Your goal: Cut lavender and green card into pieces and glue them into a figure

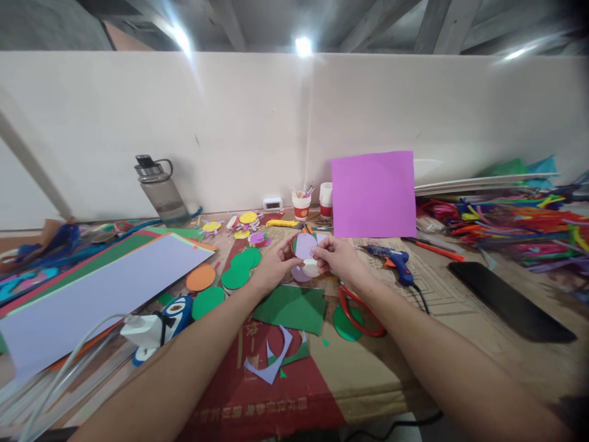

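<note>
In the middle of the view, my left hand grips a lavender paper circle by its left edge, with some green and red showing behind it. My right hand pinches the circle's right edge between thumb and fingers. Just below, a white disc and another lavender circle show, partly covered by my fingers; whether they are held too I cannot make out. Under my wrists lies a green paper sheet. Red-handled scissors rest on a green circle beside my right forearm.
Green circles and an orange circle lie to the left, near layered paper sheets. Lavender offcuts lie in front. A glue gun, a black phone and pipe cleaners are right; a bottle stands back left.
</note>
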The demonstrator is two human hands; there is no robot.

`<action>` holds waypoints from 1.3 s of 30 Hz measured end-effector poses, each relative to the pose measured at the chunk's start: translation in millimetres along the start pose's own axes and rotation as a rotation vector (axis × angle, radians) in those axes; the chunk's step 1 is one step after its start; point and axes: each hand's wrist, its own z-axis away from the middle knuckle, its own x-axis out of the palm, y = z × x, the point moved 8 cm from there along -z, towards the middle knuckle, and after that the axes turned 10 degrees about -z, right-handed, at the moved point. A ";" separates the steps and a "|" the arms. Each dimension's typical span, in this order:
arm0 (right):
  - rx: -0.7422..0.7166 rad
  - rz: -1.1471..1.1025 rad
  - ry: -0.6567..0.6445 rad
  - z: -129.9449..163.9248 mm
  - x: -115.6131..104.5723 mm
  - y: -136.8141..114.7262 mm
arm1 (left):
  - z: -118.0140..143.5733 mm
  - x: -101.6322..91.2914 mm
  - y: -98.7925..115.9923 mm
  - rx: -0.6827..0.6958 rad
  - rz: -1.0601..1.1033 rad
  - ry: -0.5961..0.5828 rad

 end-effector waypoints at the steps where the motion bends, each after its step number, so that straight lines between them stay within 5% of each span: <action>1: -0.024 0.036 0.002 0.6 0.0 -2.5 | -0.1 -0.3 0.3 0.004 0.011 0.003; 16: -0.449 0.396 0.019 14.3 3.7 -27.0 | 8.9 1.4 19.8 0.133 0.016 0.028; 23: -0.295 0.290 0.005 9.0 1.4 -14.1 | 7.0 0.9 16.8 0.115 -0.005 0.027; 32: -0.274 0.261 0.042 7.4 -1.5 -14.3 | 5.8 2.4 15.0 0.070 0.017 0.027; 39: -0.139 -0.023 -0.032 -0.2 -2.3 -8.3 | 0.4 -3.0 5.4 0.041 0.139 0.082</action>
